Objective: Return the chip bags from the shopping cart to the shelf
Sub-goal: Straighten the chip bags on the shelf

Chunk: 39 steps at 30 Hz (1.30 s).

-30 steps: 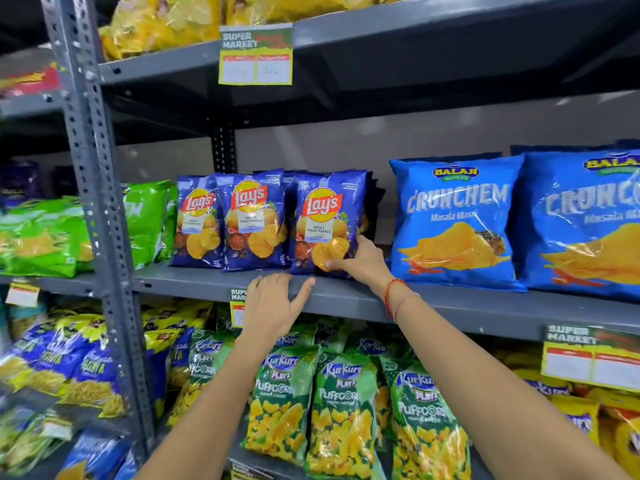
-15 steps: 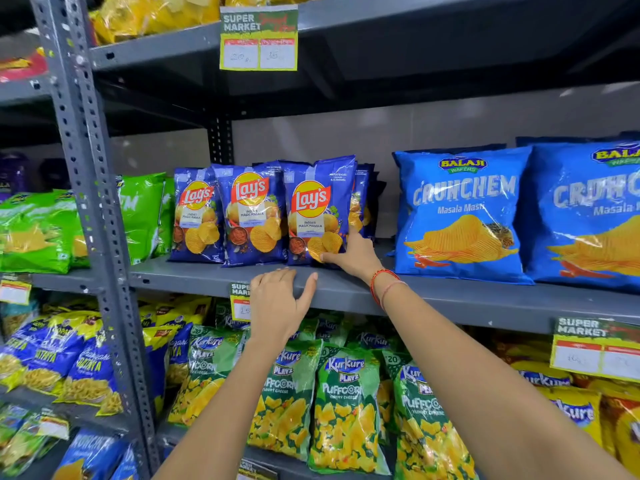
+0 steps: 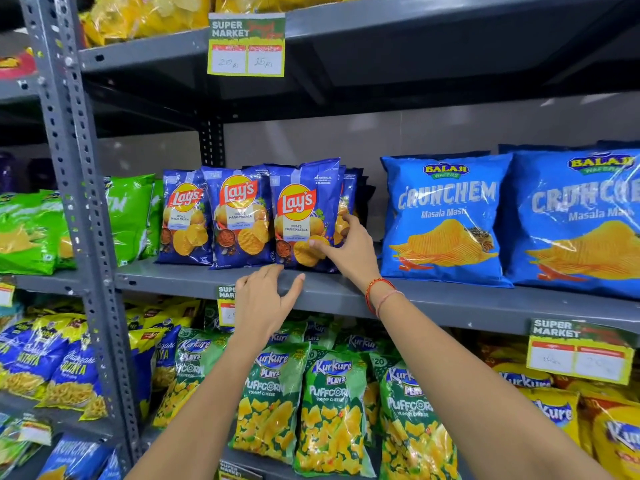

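Blue Lay's bag (image 3: 304, 213) stands upright at the front of the grey shelf (image 3: 450, 299), rightmost of its row, evidently being squared up so its face shows. Right hand (image 3: 349, 247), at the bag's 4 o'clock, pinches its lower right corner, thumb on the front. Left hand (image 3: 263, 299), at 7 o'clock, lies spread on the shelf lip, holding nothing. Crunchem bags (image 3: 446, 216) stand at 3 o'clock.

Right hand (image 3: 349, 252) gripping upright Lay's bag (image 3: 304, 213) on grey shelf (image 3: 450, 299), left hand (image 3: 265, 299) open below.
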Each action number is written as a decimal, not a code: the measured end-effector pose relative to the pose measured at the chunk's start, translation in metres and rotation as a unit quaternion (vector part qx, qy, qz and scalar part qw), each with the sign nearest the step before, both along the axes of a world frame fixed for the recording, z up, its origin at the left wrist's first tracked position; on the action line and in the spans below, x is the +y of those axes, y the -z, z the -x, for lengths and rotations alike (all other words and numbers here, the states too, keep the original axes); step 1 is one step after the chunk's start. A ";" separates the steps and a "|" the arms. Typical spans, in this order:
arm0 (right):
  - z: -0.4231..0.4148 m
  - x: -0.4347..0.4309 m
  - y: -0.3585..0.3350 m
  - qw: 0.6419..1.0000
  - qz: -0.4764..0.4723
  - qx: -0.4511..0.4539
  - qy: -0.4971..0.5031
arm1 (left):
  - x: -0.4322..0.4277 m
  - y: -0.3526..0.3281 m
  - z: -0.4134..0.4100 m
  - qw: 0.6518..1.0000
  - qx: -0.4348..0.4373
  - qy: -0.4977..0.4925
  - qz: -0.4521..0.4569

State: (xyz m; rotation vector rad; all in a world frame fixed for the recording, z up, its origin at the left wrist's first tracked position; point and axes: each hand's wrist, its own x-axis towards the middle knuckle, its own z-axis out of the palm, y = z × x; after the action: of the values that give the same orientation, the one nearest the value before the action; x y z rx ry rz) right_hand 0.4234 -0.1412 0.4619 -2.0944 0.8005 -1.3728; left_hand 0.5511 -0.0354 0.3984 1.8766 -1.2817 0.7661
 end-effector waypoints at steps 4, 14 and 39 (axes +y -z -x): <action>0.024 -0.001 -0.008 0.997 0.063 -0.021 0.027 | -0.011 -0.014 0.015 0.997 0.006 0.056 0.054; 0.143 -0.031 -0.033 0.935 0.165 -0.179 0.259 | -0.087 -0.083 0.118 0.944 0.152 0.271 0.114; 0.174 -0.112 -0.042 0.974 -0.052 -0.209 0.068 | -0.176 -0.097 0.155 0.739 0.487 0.429 0.178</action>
State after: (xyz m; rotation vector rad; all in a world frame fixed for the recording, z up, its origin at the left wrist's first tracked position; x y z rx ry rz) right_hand 0.2498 -0.2534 0.5040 -1.6132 0.8246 -1.7263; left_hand 0.3960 -0.2110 0.4952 0.8799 -0.9787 -0.4394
